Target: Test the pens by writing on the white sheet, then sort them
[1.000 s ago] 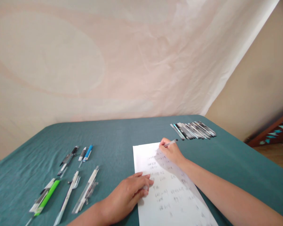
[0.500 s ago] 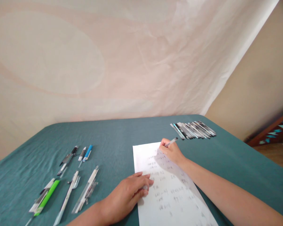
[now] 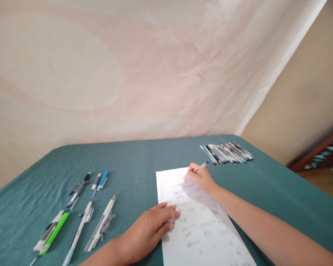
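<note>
My right hand (image 3: 199,178) is closed around a pen (image 3: 202,166) with a clear barrel and a dark end. Its tip side is hidden by my fingers at the top of a white sheet of paper (image 3: 174,176), which bears rows of dark handwriting. Over the left edge of the same sheet lies my left hand (image 3: 157,225), with its fingers bent and their tips on the paper. Between its thumb and fingers shows a small greyish piece (image 3: 170,220), too little visible to name.
Many pens (image 3: 227,153) lie side by side at the back right of the green-covered table (image 3: 133,159). To the left are taken-apart pens (image 3: 79,188), a blue pen part (image 3: 103,180), a bright green barrel (image 3: 55,232), a white pen (image 3: 79,232) and clear parts (image 3: 101,225).
Both hands stay in nearly the same places, with the pen still in my right hand. The view has shifted very slightly.
</note>
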Tool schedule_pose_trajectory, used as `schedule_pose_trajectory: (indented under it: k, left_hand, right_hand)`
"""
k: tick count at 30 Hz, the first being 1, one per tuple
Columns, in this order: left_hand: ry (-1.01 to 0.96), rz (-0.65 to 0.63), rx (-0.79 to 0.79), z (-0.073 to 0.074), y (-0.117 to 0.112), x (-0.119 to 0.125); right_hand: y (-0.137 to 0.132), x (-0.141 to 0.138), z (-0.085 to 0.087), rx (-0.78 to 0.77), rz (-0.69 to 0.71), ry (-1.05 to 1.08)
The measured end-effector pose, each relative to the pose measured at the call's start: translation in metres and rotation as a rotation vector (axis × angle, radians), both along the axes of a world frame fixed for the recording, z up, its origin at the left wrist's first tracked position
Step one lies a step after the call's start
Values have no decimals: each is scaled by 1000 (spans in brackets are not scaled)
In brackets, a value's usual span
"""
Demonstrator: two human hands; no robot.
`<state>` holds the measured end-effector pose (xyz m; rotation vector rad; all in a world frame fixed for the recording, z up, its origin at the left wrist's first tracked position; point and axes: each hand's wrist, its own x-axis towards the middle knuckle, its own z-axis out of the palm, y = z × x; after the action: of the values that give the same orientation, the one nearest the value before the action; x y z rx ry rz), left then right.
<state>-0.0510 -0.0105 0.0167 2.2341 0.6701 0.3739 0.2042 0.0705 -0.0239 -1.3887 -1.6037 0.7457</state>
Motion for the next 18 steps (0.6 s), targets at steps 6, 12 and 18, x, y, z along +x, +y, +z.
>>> schedule_pose_trajectory:
  k: [6, 12, 18]
  left_hand:
    - [8, -1, 8, 2, 0, 0]
    - [12, -7, 18, 1, 0, 0]
    - [10, -8, 20, 1, 0, -1]
  right_hand:
    - [0, 1, -1, 1, -8, 8]
    - [0, 1, 0, -3, -4, 0]
    - [-1, -1, 2, -41, 16, 72]
